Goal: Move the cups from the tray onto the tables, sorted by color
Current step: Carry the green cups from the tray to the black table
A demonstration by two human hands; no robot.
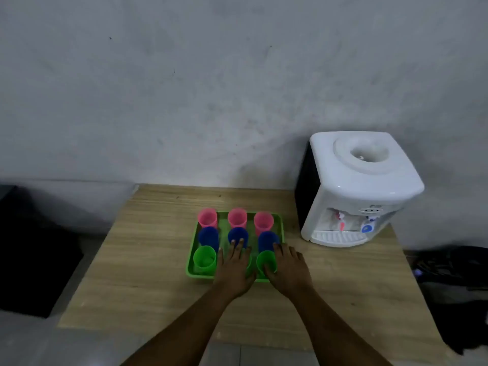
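Left hand (233, 265) hides the middle green cup (fingers' grip unclear); right hand (286, 268) grips the right green cup (265, 261).

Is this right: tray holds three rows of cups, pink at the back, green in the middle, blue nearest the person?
Not quite. In the head view the middle row is blue cups and the nearest row green cups. Pink cups are at the back of the tray, as stated.

— Where are the arms?
— Both bare forearms reach forward side by side, palms down, close together but apart.
— And the hands?
— The left hand (233, 262) lies flat with fingers straight. The right hand (286, 265) has its fingers curled round a green cup (265, 262).
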